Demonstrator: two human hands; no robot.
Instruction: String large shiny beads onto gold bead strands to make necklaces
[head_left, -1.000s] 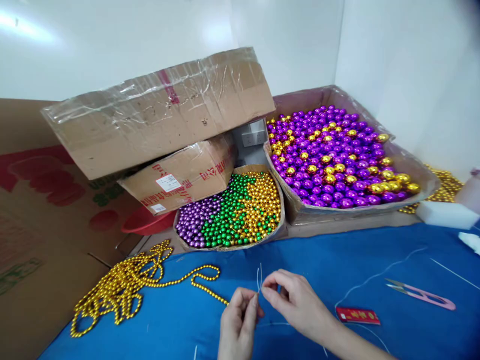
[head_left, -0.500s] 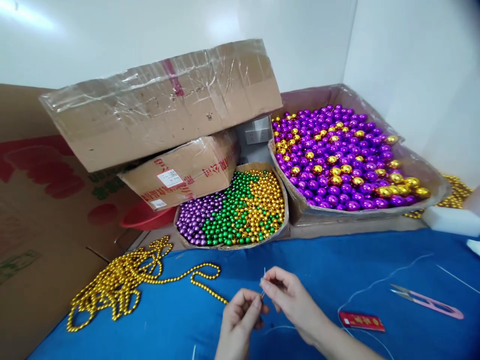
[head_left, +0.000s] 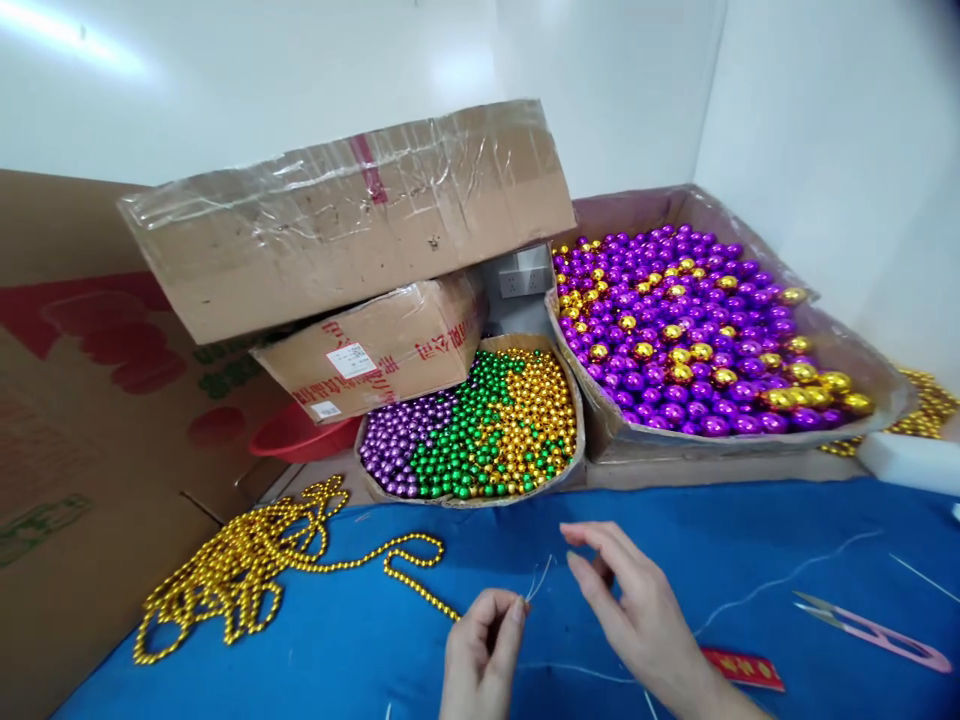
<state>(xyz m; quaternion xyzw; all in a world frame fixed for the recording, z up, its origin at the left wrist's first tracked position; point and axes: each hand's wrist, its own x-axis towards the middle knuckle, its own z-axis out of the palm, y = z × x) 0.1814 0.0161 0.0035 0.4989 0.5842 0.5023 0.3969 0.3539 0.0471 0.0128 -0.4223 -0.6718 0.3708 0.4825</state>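
Note:
My left hand (head_left: 480,655) is low in the middle of the view, its thumb and forefinger pinched on the end of a thin white thread (head_left: 538,580) that sticks up from the fingertips. My right hand (head_left: 637,620) hovers just to the right of the thread with its fingers spread and holds nothing. A long string of gold beads (head_left: 247,565) lies heaped on the blue cloth (head_left: 750,540) to the left and trails toward my left hand.
A small carton of purple, green and gold beads (head_left: 480,425) and a larger carton of purple and gold balls (head_left: 690,325) stand behind the cloth. Taped cardboard boxes (head_left: 345,220) lean over them. Pink thread snips (head_left: 874,625) and a red packet (head_left: 742,668) lie right.
My right hand has let go of the thread and opened, drawing a little right. The left hand keeps its pinch on the thread. The view has shifted slightly.

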